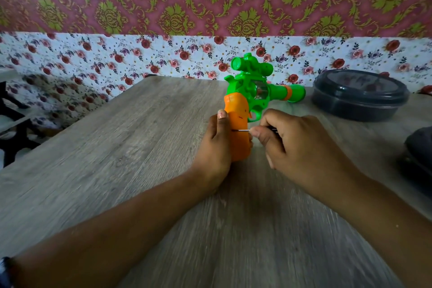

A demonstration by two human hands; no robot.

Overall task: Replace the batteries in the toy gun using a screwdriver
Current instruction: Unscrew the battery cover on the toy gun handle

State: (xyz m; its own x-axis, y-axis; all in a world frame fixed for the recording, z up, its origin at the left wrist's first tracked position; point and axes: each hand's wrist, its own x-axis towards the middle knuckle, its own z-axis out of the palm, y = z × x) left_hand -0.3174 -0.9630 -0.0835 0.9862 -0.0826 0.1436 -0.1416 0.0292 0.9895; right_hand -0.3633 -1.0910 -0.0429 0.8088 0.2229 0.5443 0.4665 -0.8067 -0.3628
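Upright near the middle of the bench (pixel 117 138), the toy gun (pixel 247 100) stands on the butt of its orange grip, green barrel pointing right. Of the two hands, the left hand (pixel 216 145) is wrapped around that grip from the gun's left side. The right hand (pixel 297 142), just right of the gun, pinches a thin screwdriver (pixel 242 130) whose tip touches the grip. Farther right of the gun sits a dark round lidded container (pixel 360 97).
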